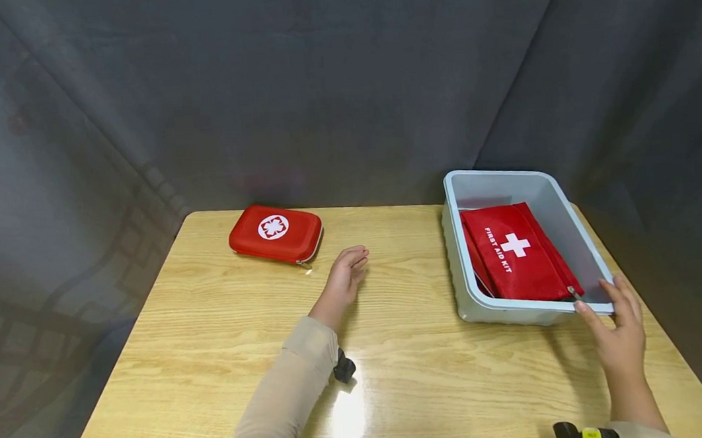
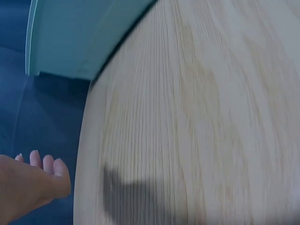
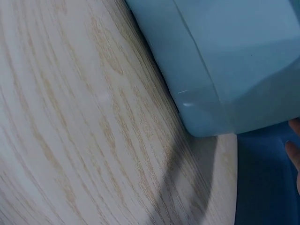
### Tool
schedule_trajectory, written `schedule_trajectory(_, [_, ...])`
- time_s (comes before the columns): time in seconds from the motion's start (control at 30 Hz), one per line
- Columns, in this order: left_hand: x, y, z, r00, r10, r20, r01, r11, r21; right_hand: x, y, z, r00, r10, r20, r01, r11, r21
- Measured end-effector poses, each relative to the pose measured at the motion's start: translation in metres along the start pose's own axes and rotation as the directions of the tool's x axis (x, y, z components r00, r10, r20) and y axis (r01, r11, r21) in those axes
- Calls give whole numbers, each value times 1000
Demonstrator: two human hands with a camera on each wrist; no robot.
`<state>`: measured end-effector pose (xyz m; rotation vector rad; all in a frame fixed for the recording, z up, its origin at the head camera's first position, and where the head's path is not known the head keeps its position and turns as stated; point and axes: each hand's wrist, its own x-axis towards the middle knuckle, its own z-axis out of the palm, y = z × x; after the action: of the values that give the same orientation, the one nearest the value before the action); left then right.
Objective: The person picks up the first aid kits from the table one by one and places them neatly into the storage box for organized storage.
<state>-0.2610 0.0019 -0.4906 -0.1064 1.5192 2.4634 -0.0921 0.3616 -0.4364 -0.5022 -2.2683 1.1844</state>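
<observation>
A grey-blue plastic bin (image 1: 457, 266) stands at the right of the table in the head view. Inside it lies a red first aid pouch (image 1: 508, 257) with a white cross and lettering. My right hand (image 1: 621, 330) grips the bin's near right corner, thumb and fingers at the rim; the right wrist view catches only fingertips (image 3: 294, 150) at its edge. Over the middle of the table, my left hand (image 1: 347, 275) holds nothing, its fingers loosely extended. To its left, at the back, sits a red zippered hard case (image 1: 275, 233) with a white round emblem.
The light wooden table (image 1: 407, 381) carries the bin and the case. A dark grey curtain (image 1: 321, 95) hangs close behind its back edge and along the sides. The bin stands near the table's right edge.
</observation>
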Motion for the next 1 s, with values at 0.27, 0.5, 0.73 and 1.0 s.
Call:
schedule_trajectory(0.27, [54, -48, -82, 997, 1, -77, -3, 1000, -24, -3, 2, 3, 1000, 26, 16, -26, 1000, 5])
schedule_trajectory(0.5, [69, -45, -134, 940, -113, -323, 58, 982, -177, -6, 0, 4, 1000, 21, 11, -21, 1000, -1])
schedule_trajectory(0.73, [77, -46, -172, 909, -103, -405, 34, 984, -174, -4, 0, 4, 1000, 3, 5, -3, 1000, -3])
schedule_trajectory(1.0, [51, -11, -153, 802, -69, -594, 34, 997, -70, -1, -1, 2, 1000, -22, -18, 22, 1000, 7])
